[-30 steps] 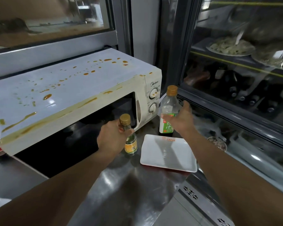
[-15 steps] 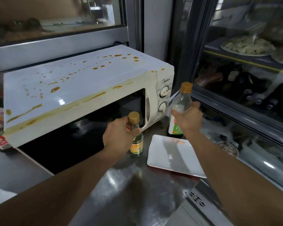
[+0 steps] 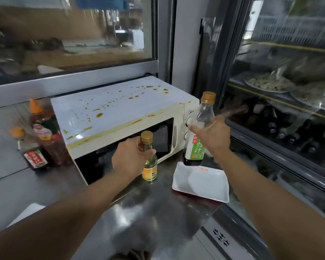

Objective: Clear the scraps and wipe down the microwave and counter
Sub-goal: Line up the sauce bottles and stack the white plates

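Bottles fill both hands. The left hand [image 3: 129, 158] is wrapped tight round the neck of a small clear glass bottle with a gold cap and yellow label [image 3: 149, 162], which looks to be just above the shiny steel counter [image 3: 143, 207], or only just touching it. The right hand [image 3: 212, 136] is curled round the middle of a tall clear plastic bottle with a gold cap and green label [image 3: 199, 132], and holds it up off the counter, tipped a little.

I think they are being carried out of the way so the counter can be wiped. The white microwave with orange sauce drips on its top [image 3: 120, 109] sits at the back of the counter, behind both hands, not yet wiped. A white square plate [image 3: 201, 182] lies empty on the counter, below the tall bottle. Two sauce bottles with orange caps [image 3: 39, 136] stand left of the microwave, maybe where these two will go.
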Available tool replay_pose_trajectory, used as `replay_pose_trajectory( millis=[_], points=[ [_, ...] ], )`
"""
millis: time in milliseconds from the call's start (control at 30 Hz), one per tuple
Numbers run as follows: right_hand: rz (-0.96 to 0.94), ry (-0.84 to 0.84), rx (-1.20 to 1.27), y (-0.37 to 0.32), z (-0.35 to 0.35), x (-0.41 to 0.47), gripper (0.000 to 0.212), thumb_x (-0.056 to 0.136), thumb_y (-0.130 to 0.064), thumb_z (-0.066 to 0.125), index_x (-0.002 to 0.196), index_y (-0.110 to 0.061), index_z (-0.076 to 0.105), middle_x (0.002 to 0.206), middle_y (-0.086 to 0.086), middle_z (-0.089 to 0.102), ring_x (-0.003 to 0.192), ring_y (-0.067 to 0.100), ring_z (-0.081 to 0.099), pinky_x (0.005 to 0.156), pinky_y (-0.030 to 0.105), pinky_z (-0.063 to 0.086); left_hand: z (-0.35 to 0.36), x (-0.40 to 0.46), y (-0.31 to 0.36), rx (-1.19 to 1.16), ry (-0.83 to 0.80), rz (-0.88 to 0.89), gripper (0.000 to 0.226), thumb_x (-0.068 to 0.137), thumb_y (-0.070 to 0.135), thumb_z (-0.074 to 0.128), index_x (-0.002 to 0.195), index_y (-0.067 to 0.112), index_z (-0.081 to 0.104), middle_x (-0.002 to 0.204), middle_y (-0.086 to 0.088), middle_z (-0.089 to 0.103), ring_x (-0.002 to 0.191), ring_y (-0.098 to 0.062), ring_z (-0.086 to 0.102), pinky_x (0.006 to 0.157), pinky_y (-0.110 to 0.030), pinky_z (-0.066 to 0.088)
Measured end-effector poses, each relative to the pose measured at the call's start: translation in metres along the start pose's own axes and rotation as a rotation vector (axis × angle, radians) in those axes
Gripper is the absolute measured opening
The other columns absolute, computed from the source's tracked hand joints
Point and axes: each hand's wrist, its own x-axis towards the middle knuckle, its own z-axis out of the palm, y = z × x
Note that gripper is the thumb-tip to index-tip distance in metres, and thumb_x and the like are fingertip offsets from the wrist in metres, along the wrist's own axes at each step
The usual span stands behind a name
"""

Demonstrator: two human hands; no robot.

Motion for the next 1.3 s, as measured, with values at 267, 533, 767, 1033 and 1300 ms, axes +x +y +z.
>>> replay_pose_trajectory(
  millis=[267,533,767,1033,1300],
  points=[
    [-0.049,-0.113,0.011,-0.059,-0.015,-0.060,0.075,0.057,-0.060,0.075,0.108,-0.016,0.043,0.098,0.000,0.059,0.090,0.025,0.061,0.071,0.035,0.050,-0.066,-0.033,-0.008,0.096,0.044,0.010,0.031,0.077,0.038,0.072,0.061,0.025,0.049,0.062,0.005,0.054,0.075,-0.023,0.059,0.063,-0.031,0.047],
    [-0.170,-0.275,0.009,-0.116,-0.006,-0.122,0.074,0.059,-0.064,0.072,0.107,-0.017,0.040,0.095,-0.001,0.058,0.086,0.022,0.059,0.066,0.033,0.048,-0.130,-0.070,-0.046,0.092,0.107,-0.055,0.023,0.076,0.039,0.073,0.066,0.029,0.055,0.075,0.002,0.064,0.076,-0.021,0.062,0.068,-0.034,0.051],
    [-0.245,-0.400,0.028,-0.170,0.023,-0.176,0.077,0.056,-0.066,0.073,0.105,-0.018,0.037,0.101,0.000,0.056,0.088,0.022,0.059,0.072,0.039,0.054,-0.192,-0.091,-0.093,0.134,0.157,-0.161,0.030,0.076,0.039,0.073,0.063,0.025,0.049,0.067,0.003,0.056,0.073,-0.022,0.057,0.065,-0.030,0.042],
    [-0.298,-0.451,0.020,-0.243,0.081,-0.240,0.082,0.058,-0.063,0.075,0.113,-0.013,0.041,0.106,0.002,0.056,0.091,0.022,0.058,0.074,0.036,0.052,-0.268,-0.096,-0.166,0.109,0.159,-0.217,0.028,0.077,0.035,0.073,0.061,0.026,0.051,0.073,-0.002,0.062,0.076,-0.023,0.059,0.067,-0.031,0.047],
    [-0.277,-0.470,0.025,-0.299,0.157,-0.295,0.081,0.060,-0.060,0.075,0.116,-0.011,0.040,0.103,0.001,0.056,0.091,0.021,0.059,0.071,0.034,0.050,-0.335,-0.079,-0.258,0.101,0.113,-0.222,0.029,0.078,0.038,0.072,0.063,0.026,0.050,0.079,-0.003,0.065,0.078,-0.024,0.061,0.073,-0.036,0.052]
  ],
)
